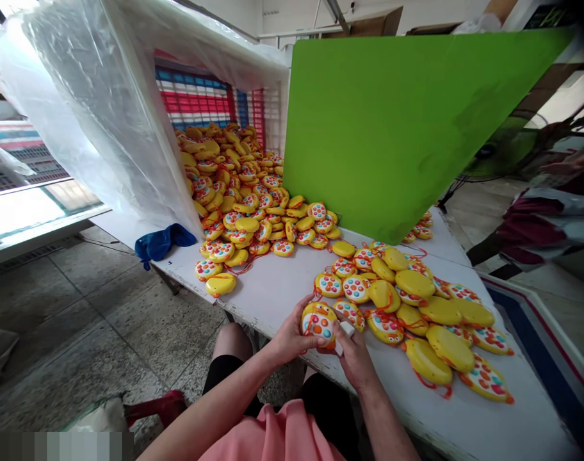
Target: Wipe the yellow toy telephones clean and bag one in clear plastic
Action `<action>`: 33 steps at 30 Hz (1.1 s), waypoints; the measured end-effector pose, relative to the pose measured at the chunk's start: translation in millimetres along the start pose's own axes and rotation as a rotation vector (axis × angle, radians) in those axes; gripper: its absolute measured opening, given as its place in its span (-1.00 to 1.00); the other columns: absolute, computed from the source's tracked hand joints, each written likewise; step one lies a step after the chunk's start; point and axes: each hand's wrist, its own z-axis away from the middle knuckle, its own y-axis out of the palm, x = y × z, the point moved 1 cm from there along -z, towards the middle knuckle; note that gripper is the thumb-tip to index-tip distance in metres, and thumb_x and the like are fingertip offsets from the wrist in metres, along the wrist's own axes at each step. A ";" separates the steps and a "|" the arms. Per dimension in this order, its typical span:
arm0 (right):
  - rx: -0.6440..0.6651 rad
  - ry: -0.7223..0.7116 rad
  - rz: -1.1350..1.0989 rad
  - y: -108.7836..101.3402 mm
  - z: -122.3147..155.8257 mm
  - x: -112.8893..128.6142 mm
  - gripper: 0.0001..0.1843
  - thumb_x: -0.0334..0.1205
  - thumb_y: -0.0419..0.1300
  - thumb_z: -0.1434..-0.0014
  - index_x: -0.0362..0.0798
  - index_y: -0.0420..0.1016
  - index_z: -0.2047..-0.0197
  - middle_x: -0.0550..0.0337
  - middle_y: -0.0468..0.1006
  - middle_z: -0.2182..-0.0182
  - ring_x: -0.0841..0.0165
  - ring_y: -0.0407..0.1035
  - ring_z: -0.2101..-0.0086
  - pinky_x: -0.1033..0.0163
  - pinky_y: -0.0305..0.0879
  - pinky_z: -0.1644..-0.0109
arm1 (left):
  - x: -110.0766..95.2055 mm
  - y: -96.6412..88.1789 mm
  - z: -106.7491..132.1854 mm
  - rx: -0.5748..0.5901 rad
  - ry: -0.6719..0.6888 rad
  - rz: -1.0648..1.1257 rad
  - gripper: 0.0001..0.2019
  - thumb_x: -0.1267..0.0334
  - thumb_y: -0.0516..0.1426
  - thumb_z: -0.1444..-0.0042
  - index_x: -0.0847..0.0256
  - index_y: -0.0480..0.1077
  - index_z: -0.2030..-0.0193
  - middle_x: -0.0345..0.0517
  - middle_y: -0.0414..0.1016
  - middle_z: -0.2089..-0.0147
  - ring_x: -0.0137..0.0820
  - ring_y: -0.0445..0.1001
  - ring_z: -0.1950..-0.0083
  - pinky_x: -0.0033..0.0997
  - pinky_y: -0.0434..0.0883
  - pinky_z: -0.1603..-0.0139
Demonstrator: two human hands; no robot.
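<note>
The yellow toy (pixel 316 325) sat between the two hands, above the near edge of the table (pixel 267 296), in front of the wearer's body. The left hand (pixel 289 335) had it in a closed grip from the left, fingers wrapped about the far-left rim and thumb laid along the near edge. The right hand (pixel 355 356) came in from the other side, its grip pinched on a small white piece (pixel 344 339) close against the toy's right edge — whether that piece pressed on the toy, I could not tell.

The relation that mattered was this sideways one: white piece to the right, toy to the left, with hardly any gap showing. The toy's studded face was turned up toward the wearer; fingers covered part of its outline, so its long axis could not be read surely.

Just beyond the right fingers lay a loose toy (pixel 348 313), studs up, its length slanting away from the held one. The spread heap (pixel 419 283) reached off to the right, nearer the right hand, while the larger pile (pixel 246 192) lay farther away, ahead and to the left.
</note>
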 end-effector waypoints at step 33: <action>-0.262 -0.392 0.864 -50.6 -27.0 46.0 -0.58 0.09 0.14 -0.17 -0.06 0.50 0.09 -0.02 0.61 0.18 0.12 0.49 0.20 0.06 0.41 0.08 | 12.3 -0.9 -20.8 -0.269 -0.054 -0.254 -0.57 -0.01 0.14 -0.13 0.21 0.31 -0.04 -0.01 0.48 0.12 -0.25 0.47 0.15 -0.29 0.42 0.14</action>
